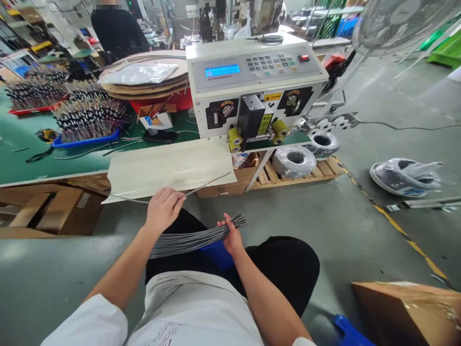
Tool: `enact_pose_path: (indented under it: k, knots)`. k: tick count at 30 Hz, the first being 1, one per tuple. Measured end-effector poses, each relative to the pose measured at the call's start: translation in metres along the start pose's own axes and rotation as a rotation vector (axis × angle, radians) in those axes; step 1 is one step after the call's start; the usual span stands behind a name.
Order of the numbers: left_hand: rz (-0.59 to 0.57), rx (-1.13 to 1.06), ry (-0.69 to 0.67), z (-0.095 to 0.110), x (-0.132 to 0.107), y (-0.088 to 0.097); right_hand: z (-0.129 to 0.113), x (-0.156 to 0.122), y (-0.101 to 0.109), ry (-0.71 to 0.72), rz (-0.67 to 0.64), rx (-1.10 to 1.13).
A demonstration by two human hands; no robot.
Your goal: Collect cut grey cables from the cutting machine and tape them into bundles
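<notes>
My left hand pinches a single grey cable over the front edge of a cream-coloured chute. One end of that cable points right, towards the machine, and the other trails left across the chute. Lower down, my right hand is closed around a bundle of grey cables near its right end. The bundle lies across my lap, and its left part passes behind my left forearm. Above the chute stands a white cable-cutting machine with a lit blue display and yellow rollers.
Blue trays of bundled wires stand on the green bench at left. Wrapped cable coils sit on a pallet under the machine. A cardboard box is at lower right, a fan at upper right. Behind the bench is another person.
</notes>
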State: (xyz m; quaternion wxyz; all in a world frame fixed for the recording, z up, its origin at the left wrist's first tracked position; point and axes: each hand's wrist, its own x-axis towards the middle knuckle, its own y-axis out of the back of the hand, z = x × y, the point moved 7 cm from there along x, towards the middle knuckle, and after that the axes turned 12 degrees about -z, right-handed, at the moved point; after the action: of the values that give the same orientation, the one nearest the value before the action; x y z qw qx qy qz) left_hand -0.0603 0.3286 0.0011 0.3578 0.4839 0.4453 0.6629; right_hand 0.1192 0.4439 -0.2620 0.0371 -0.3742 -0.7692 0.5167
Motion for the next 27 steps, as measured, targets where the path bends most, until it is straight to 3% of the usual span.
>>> enact_pose_path:
  k: [3,7,10,22,24,27]
  knots:
    - [-0.142,-0.068,-0.017,0.025,-0.02,-0.045,-0.001,-0.001,-0.003,-0.01,0.022,-0.024]
    - [-0.377,-0.122,0.059,0.051,-0.048,-0.111,0.0,-0.002,-0.005,0.002,-0.017,-0.034]
    - [-0.472,-0.113,0.033,0.061,-0.06,-0.135,0.001,-0.004,-0.004,-0.002,-0.028,-0.028]
    - [-0.541,-0.04,-0.05,0.061,-0.064,-0.131,0.0,-0.007,-0.013,0.005,-0.036,-0.027]
    - [-0.51,0.001,-0.042,0.048,-0.069,-0.12,0.001,-0.006,-0.012,0.006,-0.042,-0.002]
    - [-0.415,0.077,0.042,0.011,-0.084,-0.095,0.001,-0.005,-0.008,0.02,-0.023,0.004]
